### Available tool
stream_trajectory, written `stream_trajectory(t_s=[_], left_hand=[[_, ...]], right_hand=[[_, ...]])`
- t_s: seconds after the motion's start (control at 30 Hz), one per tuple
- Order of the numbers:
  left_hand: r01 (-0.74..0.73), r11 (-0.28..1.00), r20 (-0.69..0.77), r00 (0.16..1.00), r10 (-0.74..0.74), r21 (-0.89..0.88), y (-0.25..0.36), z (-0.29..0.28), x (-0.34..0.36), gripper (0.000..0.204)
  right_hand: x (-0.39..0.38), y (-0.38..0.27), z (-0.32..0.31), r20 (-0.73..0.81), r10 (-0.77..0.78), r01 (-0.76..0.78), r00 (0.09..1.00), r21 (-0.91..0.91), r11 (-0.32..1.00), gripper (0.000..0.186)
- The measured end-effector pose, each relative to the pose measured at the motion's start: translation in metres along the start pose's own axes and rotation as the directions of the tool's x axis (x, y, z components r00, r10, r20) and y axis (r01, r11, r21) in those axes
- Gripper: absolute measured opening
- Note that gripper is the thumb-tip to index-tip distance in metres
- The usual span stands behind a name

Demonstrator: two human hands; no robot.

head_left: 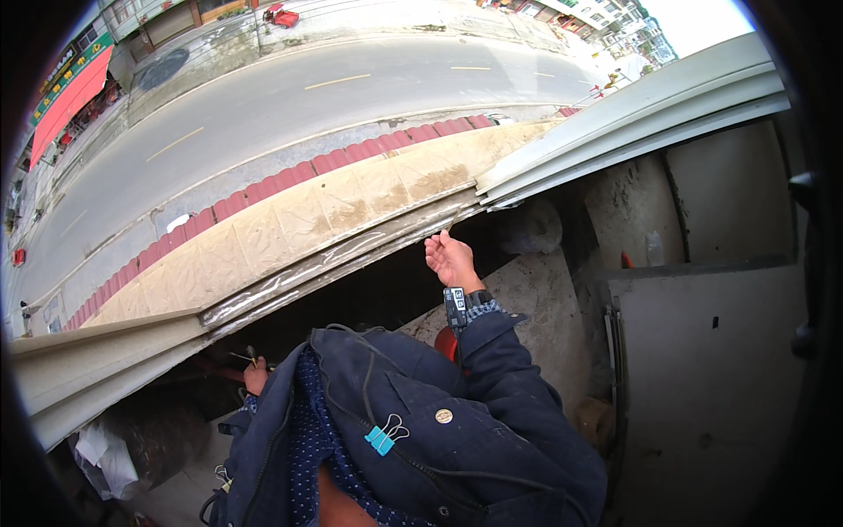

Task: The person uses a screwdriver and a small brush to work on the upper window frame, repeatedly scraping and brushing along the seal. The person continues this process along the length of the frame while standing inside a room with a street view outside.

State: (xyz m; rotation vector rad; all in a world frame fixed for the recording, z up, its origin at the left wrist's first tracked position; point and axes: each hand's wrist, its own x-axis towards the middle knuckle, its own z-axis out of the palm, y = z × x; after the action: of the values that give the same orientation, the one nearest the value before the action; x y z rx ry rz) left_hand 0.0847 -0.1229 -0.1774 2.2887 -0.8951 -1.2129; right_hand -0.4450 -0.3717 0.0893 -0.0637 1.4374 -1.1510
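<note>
My right hand (450, 259) is at the inner edge of the window track (342, 250), just below the end of the white sash frame (615, 110); its fingers are curled around something small and thin that I cannot make out clearly. The track has dirty, shiny grooves. My left hand (255, 376) is lower, under the sill on the left, gripping a small tool (250, 358) with a thin metal end, possibly a screwdriver. A dark jacket with a blue binder clip (384, 435) fills the lower middle.
Outside, below, are a red corrugated roof edge (263, 187), a road (334, 79) and shopfronts. Inside at right stand large pale boards (707, 360) and a plastic bottle (654, 249). Bagged material (114, 452) lies at lower left, and a dim roll (536, 228) under the sill.
</note>
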Motion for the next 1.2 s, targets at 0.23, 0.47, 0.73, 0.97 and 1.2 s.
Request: stream_trajectory(t_s=[0.23,0.47,0.73,0.97,1.2], left_hand=[[-0.070,0.997,0.017,0.997,0.071,-0.032,-0.016,0.004,0.012,0.048],[-0.075,0.997,0.026,0.997,0.074,0.003,-0.014,0.001,0.010,0.043],[-0.381,0.914,0.058,0.925,0.376,0.137,-0.041,0.005,0.022,0.025],[-0.293,0.951,0.074,0.955,0.286,0.100,-0.047,0.007,0.029,0.028],[-0.465,0.847,0.166,0.885,0.435,0.258,-0.036,0.005,0.025,0.020]], right_hand=[[-0.002,0.015,0.012,-0.007,-0.129,0.129,0.992,0.037,0.991,0.021],[-0.005,0.012,0.013,-0.061,-0.179,0.178,0.982,-0.025,0.984,0.020],[0.019,-0.013,-0.005,-0.165,-0.143,0.127,0.976,-0.105,0.986,0.013],[0.034,-0.022,-0.007,-0.215,-0.147,0.121,0.966,-0.129,0.984,0.017],[0.045,-0.029,-0.006,-0.269,-0.114,0.057,0.956,-0.210,0.976,0.016]])
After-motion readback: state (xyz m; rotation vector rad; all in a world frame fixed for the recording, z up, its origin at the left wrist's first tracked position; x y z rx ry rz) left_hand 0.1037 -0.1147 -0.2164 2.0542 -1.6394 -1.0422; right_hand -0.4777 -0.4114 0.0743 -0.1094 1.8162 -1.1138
